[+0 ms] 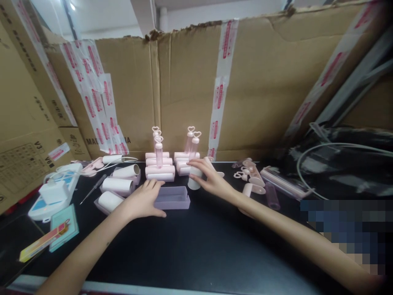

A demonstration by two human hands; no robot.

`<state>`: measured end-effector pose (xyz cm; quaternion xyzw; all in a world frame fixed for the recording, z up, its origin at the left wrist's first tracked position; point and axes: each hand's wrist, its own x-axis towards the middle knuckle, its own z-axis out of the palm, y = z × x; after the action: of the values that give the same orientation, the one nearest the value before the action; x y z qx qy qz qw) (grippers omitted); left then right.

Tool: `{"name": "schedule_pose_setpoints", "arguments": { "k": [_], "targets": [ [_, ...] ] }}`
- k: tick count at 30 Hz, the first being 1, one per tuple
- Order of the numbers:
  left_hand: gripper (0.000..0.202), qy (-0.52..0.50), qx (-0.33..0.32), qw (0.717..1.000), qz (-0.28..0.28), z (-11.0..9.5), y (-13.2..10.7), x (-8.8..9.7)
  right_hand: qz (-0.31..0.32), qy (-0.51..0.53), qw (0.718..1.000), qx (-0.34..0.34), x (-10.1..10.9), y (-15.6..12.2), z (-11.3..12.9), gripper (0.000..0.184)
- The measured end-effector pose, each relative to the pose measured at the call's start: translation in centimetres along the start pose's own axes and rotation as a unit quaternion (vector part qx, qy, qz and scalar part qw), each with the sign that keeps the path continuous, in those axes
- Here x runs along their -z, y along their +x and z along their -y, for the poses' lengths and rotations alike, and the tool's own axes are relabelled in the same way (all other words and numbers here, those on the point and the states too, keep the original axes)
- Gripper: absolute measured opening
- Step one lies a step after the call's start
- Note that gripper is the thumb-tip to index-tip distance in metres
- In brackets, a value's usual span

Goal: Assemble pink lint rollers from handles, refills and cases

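My left hand (143, 201) rests on the black table, its fingers against the left end of a pale lilac rectangular tray (172, 198). A white paper roll (194, 180) stands upright just right of the tray, and my right hand (208, 176) is wrapped round it. Behind both, finished pink lint rollers (160, 166) with heart-topped handles stand in two stacks, a second stack (186, 157) to the right.
More white rolls in lilac trays (118, 185) lie at the left. Loose pink handles (251, 178) lie at the right. A white device (53, 190), a teal booklet (63, 227) and a screwdriver (92, 189) sit at the far left. Cardboard boxes (184, 86) wall the back.
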<state>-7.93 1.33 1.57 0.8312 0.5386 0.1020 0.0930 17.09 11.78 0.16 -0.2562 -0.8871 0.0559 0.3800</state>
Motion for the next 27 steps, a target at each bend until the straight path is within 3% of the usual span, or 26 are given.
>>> {"name": "schedule_pose_setpoints", "arguments": {
  "k": [9,15,17,19,22,24,27],
  "targets": [
    [0.056,-0.012,0.023,0.999,0.02,0.9,0.2,-0.1,-0.018,-0.005,1.0,0.002,-0.8,-0.2,-0.2,0.032],
    [0.054,-0.038,0.001,0.999,0.012,0.6,0.3,-1.1,-0.001,0.007,1.0,-0.026,0.6,-2.5,1.0,0.036],
    [0.06,-0.023,0.014,0.999,-0.017,0.4,0.3,-1.4,0.001,0.019,0.999,-0.031,1.4,-3.9,1.9,0.035],
    [0.078,-0.014,0.017,0.998,-0.057,-0.1,0.1,-1.3,0.009,0.037,0.998,-0.042,2.3,-5.1,2.7,0.034],
    [0.101,-0.036,-0.021,0.995,-0.093,-2.0,-0.1,-0.2,0.006,0.098,0.99,-0.101,3.1,-6.3,3.1,0.036],
    [0.091,-0.087,-0.042,0.991,-0.091,-3.9,0.3,1.1,-0.034,0.187,0.964,-0.187,3.5,-6.5,3.0,0.041],
    [0.066,-0.192,-0.035,0.975,-0.103,-6.7,2.7,2.5,-0.101,0.372,0.869,-0.312,4.5,-6.2,2.8,0.041]
  ]
}}
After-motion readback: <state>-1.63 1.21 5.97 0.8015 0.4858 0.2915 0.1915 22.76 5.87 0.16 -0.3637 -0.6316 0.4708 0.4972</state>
